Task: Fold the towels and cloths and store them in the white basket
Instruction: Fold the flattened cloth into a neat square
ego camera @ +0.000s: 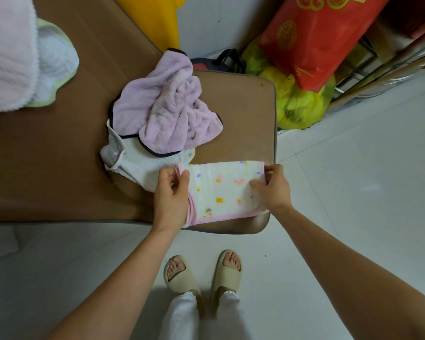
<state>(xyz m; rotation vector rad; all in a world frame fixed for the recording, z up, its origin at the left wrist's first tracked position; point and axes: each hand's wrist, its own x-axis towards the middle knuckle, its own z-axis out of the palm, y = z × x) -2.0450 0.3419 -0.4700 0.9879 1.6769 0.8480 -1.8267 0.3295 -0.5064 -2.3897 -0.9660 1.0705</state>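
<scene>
Pink towel (5, 52) at 10 o'clock on bench (59, 168), fold unclear; lilac towel (167, 114) and grey cloth (130, 160) at 12, unfolded; my left hand (171, 192) and right hand (272, 186) pinch patterned cloth (223, 190) ends, centre, mid-fold; white basket unseen; I judge most remains

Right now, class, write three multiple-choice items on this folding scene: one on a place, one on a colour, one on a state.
1. Where does the crumpled lilac plush towel lie?
A in a basket
B on the brown cushion
C on the floor
2. What colour edges the white printed cloth?
A pink
B green
C black
3. What are the hands doing?
A hanging idle
B pinching the printed cloth's ends
C pressing the lilac towel
Key: 1 B, it sits on the cushion. 2 A, pink trim shows. 3 B, the left hand and right hand each pinch an end.
</scene>
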